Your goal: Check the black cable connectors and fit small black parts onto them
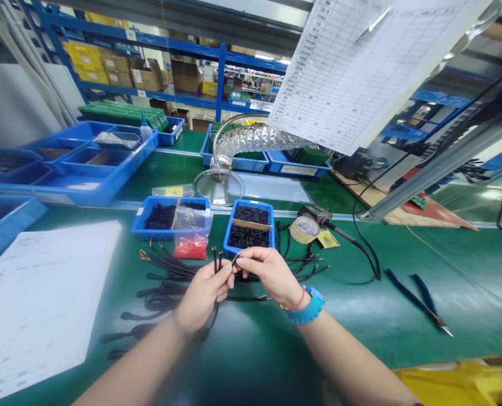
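Black cables are pinched in my left hand (pixel 204 293), their ends standing up between thumb and fingers. My right hand (pixel 272 273), with a blue wristband (pixel 309 306), meets it and pinches a small dark piece at a cable tip; its details are too small to tell. Several black cables (pixel 170 268) lie on the green bench (pixel 251 361) behind and left of the hands. Just beyond are a blue bin (pixel 272 225) of small black parts with a cardboard divider, another blue bin (pixel 137 223) of black pieces, and a plastic bag (pixel 190 247) of red bits.
Printed sheets (pixel 48 299) lie at the left. Pliers (pixel 424 304) rest at the right, near a tape roll (pixel 304 229) and a corded tool (pixel 316 214). A funnel-ended duct (pixel 219 186) stands behind the bins. A paper form (pixel 361 73) hangs at the upper right.
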Demonstrator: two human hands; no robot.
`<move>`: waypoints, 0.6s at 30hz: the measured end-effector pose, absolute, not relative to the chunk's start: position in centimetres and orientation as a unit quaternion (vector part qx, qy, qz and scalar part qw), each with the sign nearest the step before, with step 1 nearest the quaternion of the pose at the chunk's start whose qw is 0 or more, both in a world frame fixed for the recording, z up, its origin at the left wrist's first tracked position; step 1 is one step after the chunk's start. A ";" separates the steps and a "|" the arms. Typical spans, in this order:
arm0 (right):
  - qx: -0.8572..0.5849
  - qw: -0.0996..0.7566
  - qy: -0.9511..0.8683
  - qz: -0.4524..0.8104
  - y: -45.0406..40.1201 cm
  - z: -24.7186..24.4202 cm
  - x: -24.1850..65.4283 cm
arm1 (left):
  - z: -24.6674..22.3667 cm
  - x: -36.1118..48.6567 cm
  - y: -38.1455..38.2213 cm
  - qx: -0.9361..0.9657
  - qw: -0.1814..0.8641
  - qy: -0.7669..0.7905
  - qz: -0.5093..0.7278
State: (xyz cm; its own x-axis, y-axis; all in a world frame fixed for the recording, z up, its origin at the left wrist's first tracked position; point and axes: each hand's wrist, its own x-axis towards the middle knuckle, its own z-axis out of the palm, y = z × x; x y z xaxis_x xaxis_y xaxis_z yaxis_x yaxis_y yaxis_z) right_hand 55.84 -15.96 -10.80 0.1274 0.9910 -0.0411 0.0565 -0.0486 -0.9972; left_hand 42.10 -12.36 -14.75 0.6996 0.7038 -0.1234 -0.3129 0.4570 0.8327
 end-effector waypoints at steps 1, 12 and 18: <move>-0.558 0.488 -0.486 0.463 -16.0 -10.8 55.8 | -14.7 42.1 -12.4 0.421 0.822 0.229 0.309; -0.649 0.020 -0.745 0.154 -20.6 -13.1 60.3 | -12.5 39.3 -11.1 0.446 0.782 0.277 0.336; -0.662 -0.020 -0.745 0.085 -21.8 -14.3 61.1 | -8.6 34.2 -10.3 0.407 0.712 0.219 0.529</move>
